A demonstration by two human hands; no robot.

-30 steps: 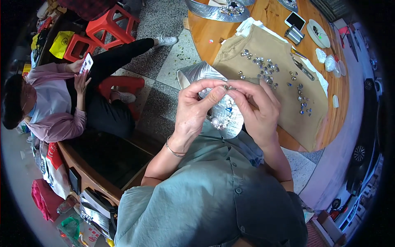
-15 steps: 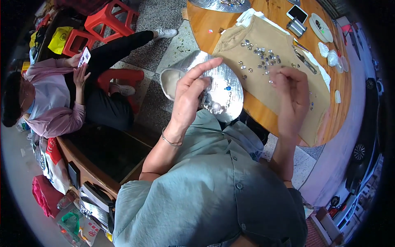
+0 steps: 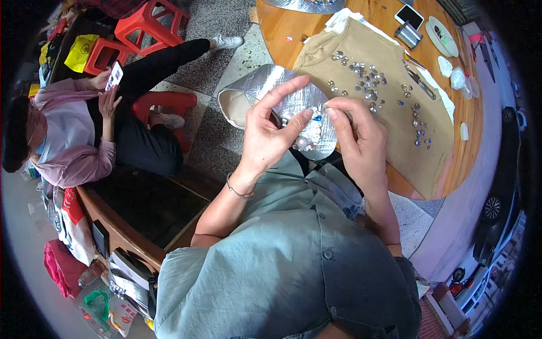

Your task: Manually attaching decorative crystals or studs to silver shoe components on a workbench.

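Observation:
A silver foil-covered piece [image 3: 271, 76], curved and with a beige-lined opening, is held over my lap beside the table edge. White pearls and clear and blue stones [image 3: 316, 120] form a cluster on its lower part. My left hand [image 3: 268, 133] grips the piece beside the cluster, its thumb against the stones and its index finger stretched across the foil. At the piece's right edge, my right hand [image 3: 358, 135] has thumb and index finger pinched together; whatever is between the tips is too small to make out.
Loose rhinestones [image 3: 367, 79] lie scattered on a tan cloth [image 3: 395, 144] on the wooden table [image 3: 282, 37]. Pliers [image 3: 420, 85], a metal cylinder [image 3: 408, 35] and a white dish [image 3: 440, 37] sit farther right. At left, a seated person [image 3: 73, 124] holds a phone near red stools [image 3: 149, 25].
My right hand has moved left from above the stones on the cloth to the silver piece. My left thumb has come down by the bead cluster, and the piece has tilted slightly.

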